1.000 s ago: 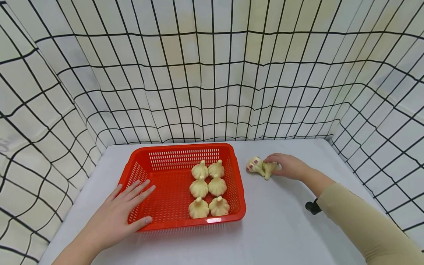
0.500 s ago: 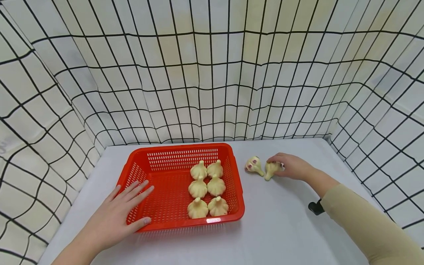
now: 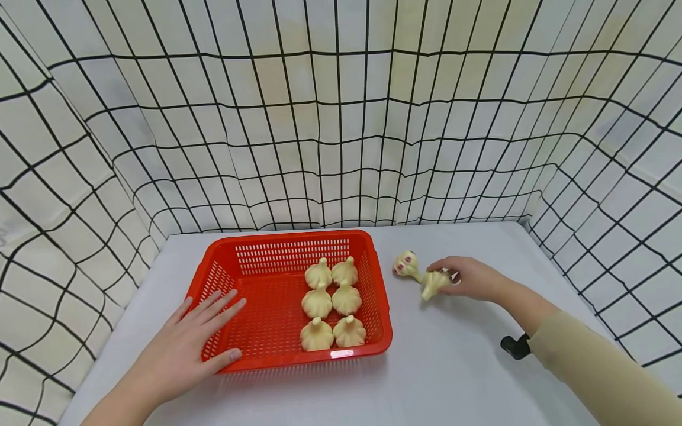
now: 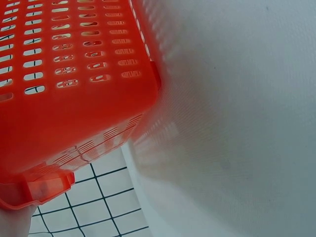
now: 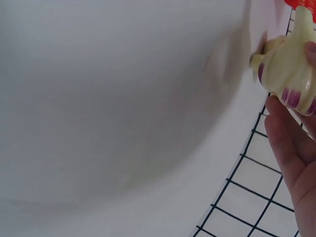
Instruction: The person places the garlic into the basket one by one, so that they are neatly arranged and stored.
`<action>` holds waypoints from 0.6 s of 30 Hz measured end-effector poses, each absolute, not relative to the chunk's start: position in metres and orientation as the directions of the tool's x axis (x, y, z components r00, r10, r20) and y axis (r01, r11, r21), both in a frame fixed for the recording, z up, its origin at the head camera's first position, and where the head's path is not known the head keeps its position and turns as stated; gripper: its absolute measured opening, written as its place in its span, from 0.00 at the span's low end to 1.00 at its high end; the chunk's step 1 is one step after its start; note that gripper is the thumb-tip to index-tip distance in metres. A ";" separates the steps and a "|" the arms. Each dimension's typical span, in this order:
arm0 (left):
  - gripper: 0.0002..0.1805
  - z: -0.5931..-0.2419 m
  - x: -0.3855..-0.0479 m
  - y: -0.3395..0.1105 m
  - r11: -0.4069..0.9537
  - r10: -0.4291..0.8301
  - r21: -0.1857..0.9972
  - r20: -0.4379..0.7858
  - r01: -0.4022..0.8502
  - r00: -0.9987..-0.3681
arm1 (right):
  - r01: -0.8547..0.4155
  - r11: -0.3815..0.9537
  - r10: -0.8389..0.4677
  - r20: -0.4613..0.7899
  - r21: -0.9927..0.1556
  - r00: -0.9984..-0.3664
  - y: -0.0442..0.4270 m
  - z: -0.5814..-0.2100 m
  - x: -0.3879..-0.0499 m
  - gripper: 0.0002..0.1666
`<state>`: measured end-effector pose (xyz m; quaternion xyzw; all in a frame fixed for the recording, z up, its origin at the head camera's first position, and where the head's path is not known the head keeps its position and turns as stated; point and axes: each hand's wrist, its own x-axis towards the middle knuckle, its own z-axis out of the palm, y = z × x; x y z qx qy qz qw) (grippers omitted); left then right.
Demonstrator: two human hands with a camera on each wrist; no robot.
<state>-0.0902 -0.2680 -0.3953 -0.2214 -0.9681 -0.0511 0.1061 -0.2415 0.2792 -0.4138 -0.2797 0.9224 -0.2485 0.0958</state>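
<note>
My right hand (image 3: pixel 470 279) pinches a garlic bulb (image 3: pixel 435 281) between thumb and fingers, its stem pointing down towards the near left. In the right wrist view this garlic bulb (image 5: pixel 290 74) shows purple streaks, and part of it is cut off by the frame edge. Just left of it on the table lies a second garlic bulb (image 3: pixel 407 264) with purplish marks. My left hand (image 3: pixel 183 349), fingers spread, rests over the left rim of a red plastic basket (image 3: pixel 256 360). Several pale garlic bulbs (image 3: pixel 317 303) stand in two columns in the basket's right half, stems up.
A white-covered table (image 3: pixel 426 367) lies under everything. Black netting (image 3: pixel 341 142) over white cloth rises along the back and both sides. The basket's left half shows its bare perforated floor (image 3: pixel 269 307). A small black device (image 3: pixel 515 347) sits beneath the right wrist.
The right hand has drawn the garlic bulb slightly towards me and turned it, away from the second bulb that it overlapped in view. The left hand keeps its place on the basket.
</note>
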 end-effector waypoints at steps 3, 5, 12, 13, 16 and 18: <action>0.43 -0.396 -0.090 -0.268 0.896 0.418 0.054 0.232 0.441 -0.878 | -0.444 0.708 -0.565 -0.064 -0.550 -0.822 0.275 -0.412 -0.234 0.27; 0.43 -0.396 -0.090 -0.268 0.895 0.420 0.052 0.233 0.442 -0.877 | -0.427 0.695 -0.571 -0.083 -0.579 -0.817 0.273 -0.412 -0.229 0.27; 0.44 -0.397 -0.090 -0.269 0.897 0.415 0.057 0.226 0.438 -0.881 | -0.379 0.679 -0.583 -0.149 -0.629 -0.798 0.266 -0.418 -0.221 0.26; 0.44 -0.397 -0.090 -0.269 0.897 0.415 0.059 0.227 0.438 -0.881 | -0.377 0.675 -0.588 -0.153 -0.634 -0.794 0.266 -0.420 -0.221 0.26; 0.43 -0.398 -0.091 -0.269 0.896 0.417 0.060 0.231 0.441 -0.879 | -0.367 0.670 -0.589 -0.161 -0.645 -0.792 0.265 -0.424 -0.220 0.26; 0.43 -0.398 -0.091 -0.269 0.895 0.419 0.059 0.235 0.443 -0.877 | -0.354 0.667 -0.584 -0.166 -0.655 -0.795 0.265 -0.426 -0.220 0.26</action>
